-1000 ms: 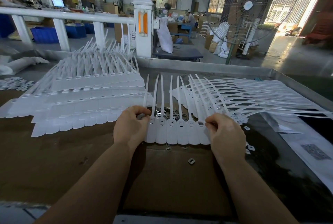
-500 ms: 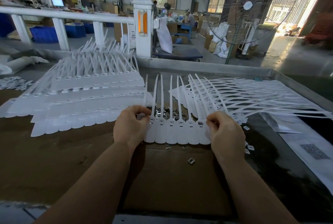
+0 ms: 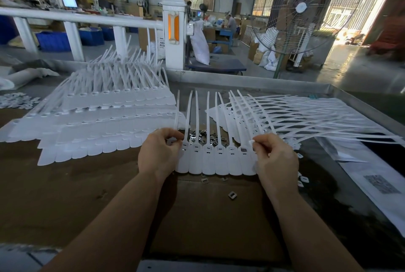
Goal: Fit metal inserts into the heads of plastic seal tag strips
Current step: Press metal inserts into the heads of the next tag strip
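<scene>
A joined row of white plastic seal tag strips lies flat on the table in front of me, tails pointing away. My left hand pinches the row's left end at the head. My right hand pinches its right end, thumb and forefinger on a small white tab. The rightmost visible head holds a dark metal insert; the other heads show slots. A small heap of metal inserts lies just behind the row. Loose inserts lie on the table nearer to me.
Stacked rows of seal strips cover the table's left side. A fanned pile of strips spreads to the right, over white printed sheets. The table has a raised metal rim. A large floor fan stands beyond.
Both hands stay on the row's ends. My right hand's thumb and forefinger have lifted slightly and now pinch a small white tab at the right end.
</scene>
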A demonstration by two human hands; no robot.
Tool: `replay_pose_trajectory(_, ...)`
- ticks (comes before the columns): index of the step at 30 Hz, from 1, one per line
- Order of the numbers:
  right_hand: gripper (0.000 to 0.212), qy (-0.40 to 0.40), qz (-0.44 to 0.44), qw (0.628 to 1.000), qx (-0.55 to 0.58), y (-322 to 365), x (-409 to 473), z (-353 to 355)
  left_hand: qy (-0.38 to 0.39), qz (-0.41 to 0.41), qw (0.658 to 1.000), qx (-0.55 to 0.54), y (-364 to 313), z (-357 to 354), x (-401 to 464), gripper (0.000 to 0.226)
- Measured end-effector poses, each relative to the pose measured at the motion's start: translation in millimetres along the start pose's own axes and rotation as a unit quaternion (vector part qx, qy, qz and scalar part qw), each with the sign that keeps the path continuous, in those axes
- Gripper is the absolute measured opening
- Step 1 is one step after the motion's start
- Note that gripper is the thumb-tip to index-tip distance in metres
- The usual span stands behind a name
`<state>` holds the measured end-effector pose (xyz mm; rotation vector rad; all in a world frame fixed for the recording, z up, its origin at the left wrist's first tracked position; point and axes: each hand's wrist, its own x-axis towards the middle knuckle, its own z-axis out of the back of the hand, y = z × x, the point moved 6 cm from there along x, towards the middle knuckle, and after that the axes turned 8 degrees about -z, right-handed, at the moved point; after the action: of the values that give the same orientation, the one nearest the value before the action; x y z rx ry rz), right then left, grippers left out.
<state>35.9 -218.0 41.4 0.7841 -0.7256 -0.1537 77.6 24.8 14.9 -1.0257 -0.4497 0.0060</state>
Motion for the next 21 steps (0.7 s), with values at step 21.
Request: replay_pose_trajectory(21,0.005,0.054,0.051,0.983,-0.165,10.2,-2.4,-13.3,0.009,-0.009,1.0,0.02,-1.1,-0.6,0.0,0.021)
